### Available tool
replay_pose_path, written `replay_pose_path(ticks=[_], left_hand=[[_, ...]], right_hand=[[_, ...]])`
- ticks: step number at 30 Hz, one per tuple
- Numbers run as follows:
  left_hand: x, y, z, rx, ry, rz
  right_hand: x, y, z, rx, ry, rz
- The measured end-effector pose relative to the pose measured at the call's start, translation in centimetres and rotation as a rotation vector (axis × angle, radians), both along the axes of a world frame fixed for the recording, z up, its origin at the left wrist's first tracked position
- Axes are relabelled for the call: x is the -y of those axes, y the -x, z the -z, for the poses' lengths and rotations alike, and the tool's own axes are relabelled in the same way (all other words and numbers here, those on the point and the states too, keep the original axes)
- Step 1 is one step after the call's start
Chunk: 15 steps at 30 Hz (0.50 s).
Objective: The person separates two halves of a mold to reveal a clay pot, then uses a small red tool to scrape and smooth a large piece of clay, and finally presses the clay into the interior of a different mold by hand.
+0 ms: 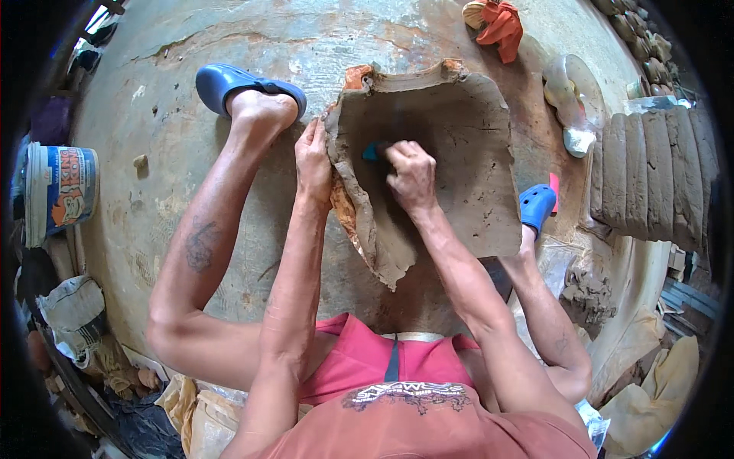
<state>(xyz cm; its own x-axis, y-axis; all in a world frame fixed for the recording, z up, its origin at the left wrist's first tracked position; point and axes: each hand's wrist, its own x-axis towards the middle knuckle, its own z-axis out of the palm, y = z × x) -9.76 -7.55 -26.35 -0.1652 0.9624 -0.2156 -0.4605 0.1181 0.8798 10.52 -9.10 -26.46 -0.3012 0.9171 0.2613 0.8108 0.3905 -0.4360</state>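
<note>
A large grey-brown wet clay piece (482, 183), hollow and open towards me, stands between my legs. Reddish-orange patches show along its far rim and left side, and its near left edge is ragged. My left hand (313, 164) grips the left rim, fingers against the clay edge. Inside the hollow, my right hand (413, 176) is closed round a small tool. Only the tool's blue end (371, 151) shows clearly, near the clay wall; a dark part beside my fingers is blurred, so its exact kind cannot be made out.
Long clay slabs or coils (650, 176) lie stacked at the right. A blue-and-white bucket (63, 187) stands at the left. An orange cloth bundle (501, 29) and a clear plastic container (569, 88) lie at the far right. My feet wear blue clogs (229, 84).
</note>
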Motion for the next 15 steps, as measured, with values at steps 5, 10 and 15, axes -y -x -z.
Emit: replay_pose_path(ticks=[5, 10, 15], left_hand=[[0.1, -0.1, -0.8, 0.079, -0.044, 0.018], [-1.0, 0.1, 0.2, 0.021, -0.003, -0.062], [1.4, 0.0, -0.3, 0.035, 0.074, -0.043]], right_hand=[[9.2, -4.6, -3.1, -0.088, 0.2, -0.249], [10.4, -6.3, -10.2, 0.008, 0.196, -0.162], [-2.4, -2.8, -4.3, 0.103, -0.384, 0.104]])
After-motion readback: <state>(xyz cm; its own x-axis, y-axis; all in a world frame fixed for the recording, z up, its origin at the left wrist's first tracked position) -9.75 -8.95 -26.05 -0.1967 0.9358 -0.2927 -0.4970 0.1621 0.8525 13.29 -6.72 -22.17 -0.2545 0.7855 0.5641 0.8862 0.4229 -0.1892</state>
